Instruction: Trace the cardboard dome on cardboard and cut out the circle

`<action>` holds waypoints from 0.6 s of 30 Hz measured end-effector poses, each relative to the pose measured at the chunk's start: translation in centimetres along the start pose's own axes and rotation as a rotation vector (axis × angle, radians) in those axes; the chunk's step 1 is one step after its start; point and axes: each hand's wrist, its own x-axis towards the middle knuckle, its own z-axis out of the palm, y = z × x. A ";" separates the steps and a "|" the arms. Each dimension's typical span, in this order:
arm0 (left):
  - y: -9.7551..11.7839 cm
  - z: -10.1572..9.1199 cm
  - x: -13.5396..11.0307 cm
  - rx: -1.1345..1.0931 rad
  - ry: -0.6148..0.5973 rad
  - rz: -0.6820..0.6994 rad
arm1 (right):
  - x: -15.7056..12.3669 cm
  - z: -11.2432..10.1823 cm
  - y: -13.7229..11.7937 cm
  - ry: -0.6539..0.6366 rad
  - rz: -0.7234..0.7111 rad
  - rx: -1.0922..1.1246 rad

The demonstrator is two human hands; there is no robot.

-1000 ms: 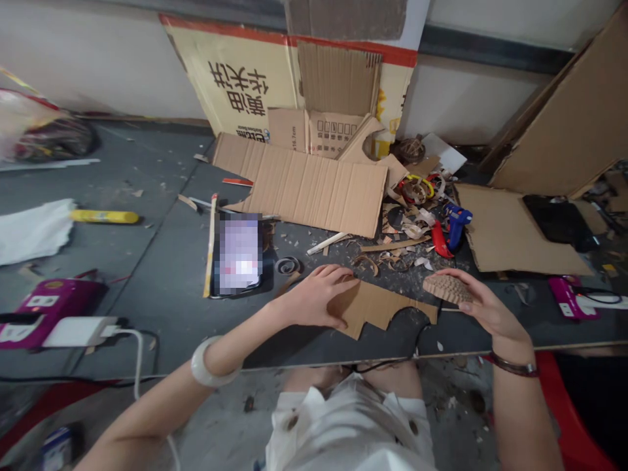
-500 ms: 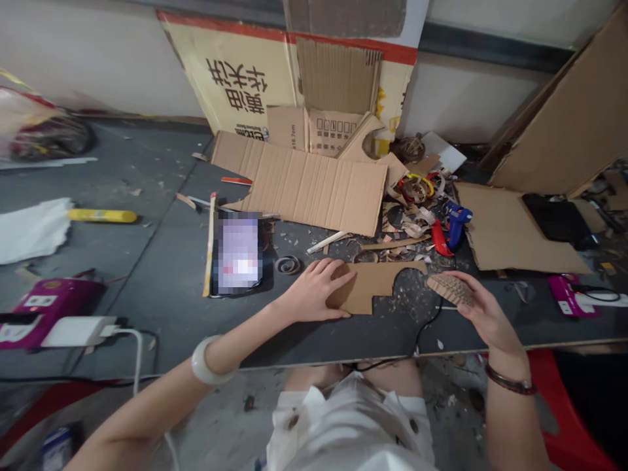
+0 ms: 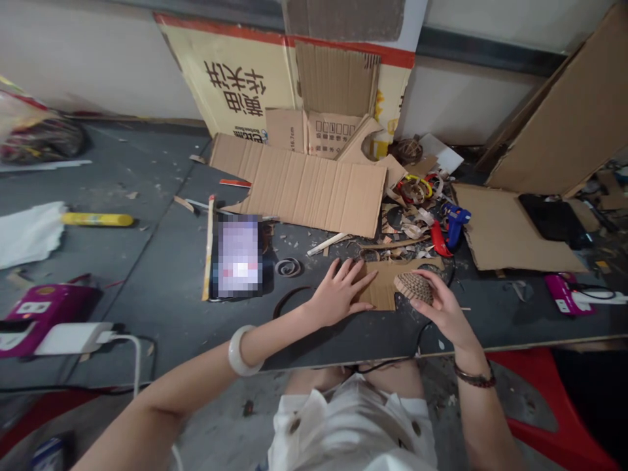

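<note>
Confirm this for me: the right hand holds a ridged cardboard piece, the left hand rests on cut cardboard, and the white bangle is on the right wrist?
No: the head view shows the white bangle on the left wrist, not the right. The right hand holds the ridged cardboard piece, and the left hand rests on the cut cardboard.

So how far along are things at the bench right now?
Done: cardboard scraps piled beside the blue glue gun suggest much cutting already. In hand: the left hand presses a cut cardboard piece flat, while the right hand holds a rounded, layered corrugated piece. Left: a large corrugated sheet lies aside, apparently still unused.
</note>
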 end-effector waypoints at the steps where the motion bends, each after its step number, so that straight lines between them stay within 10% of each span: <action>1: 0.1 0.1 -0.1 -0.005 -0.004 -0.010 | 0.1 0.4 0.1 0.012 -0.002 -0.009; 9: -1.9 -1.6 -0.5 -0.089 -0.032 0.015 | 0.9 3.2 0.3 0.001 -0.142 -0.365; 18: -9.5 -5.2 -0.2 -0.191 0.281 -0.210 | 3.0 7.5 0.8 -0.030 -0.404 -0.581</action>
